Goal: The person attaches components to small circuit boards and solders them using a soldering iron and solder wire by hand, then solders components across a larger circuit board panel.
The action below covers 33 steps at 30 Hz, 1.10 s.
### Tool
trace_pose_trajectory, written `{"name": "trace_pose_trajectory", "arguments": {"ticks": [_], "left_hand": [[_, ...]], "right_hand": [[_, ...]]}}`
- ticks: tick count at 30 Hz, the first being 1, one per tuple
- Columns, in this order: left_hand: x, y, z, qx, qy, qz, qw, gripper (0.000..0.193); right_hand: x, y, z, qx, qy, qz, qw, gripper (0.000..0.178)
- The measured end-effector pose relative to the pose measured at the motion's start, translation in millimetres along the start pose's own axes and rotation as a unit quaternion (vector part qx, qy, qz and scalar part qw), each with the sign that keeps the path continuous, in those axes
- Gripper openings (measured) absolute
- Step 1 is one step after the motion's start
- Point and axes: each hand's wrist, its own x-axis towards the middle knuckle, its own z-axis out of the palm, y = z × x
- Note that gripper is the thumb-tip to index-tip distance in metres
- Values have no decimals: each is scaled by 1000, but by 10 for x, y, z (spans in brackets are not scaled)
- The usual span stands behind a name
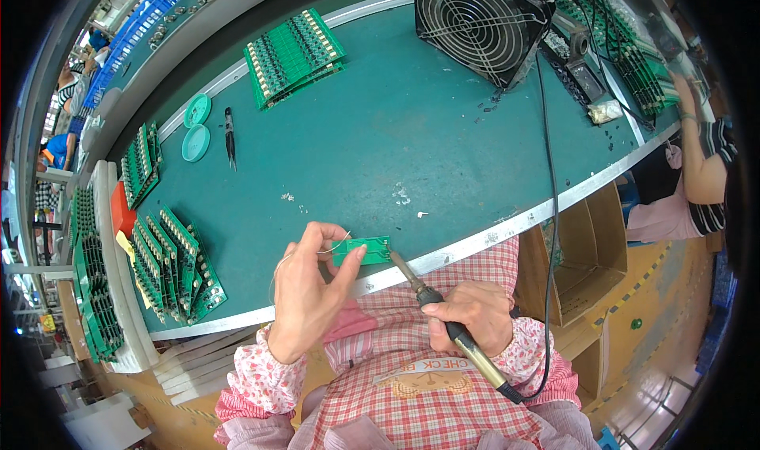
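Observation:
Between thumb and fingers, my left hand pinches a small green circuit board just above the table's front edge. A thin strand, perhaps solder wire, loops by those fingers. My right hand is wrapped around a soldering iron with a dark and gold handle. The iron's metal tip meets or nearly meets the board's right end; contact is too small to tell. A black cord runs from the handle's lower end up along the right side of the table.
On the green table lie a stack of boards, tweezers, round turquoise dishes and leaning boards at left. A black fan stands at the back. An open cardboard box sits below right, near another person's arm.

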Motion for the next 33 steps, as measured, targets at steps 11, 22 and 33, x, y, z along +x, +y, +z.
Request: {"name": "trace_pose_trajectory", "arguments": {"ticks": [11, 22, 33], "left_hand": [[-9, 5, -300, 255, 99, 449, 851, 27], [153, -59, -382, 22, 144, 115, 983, 13], [166, -243, -386, -337, 36, -124, 932, 19]], "right_hand": [[-50, 16, -383, -18, 75, -21, 997, 23], [-14, 23, -485, -46, 65, -7, 997, 25], [49, 23, -276, 27, 51, 35, 998, 21]]}}
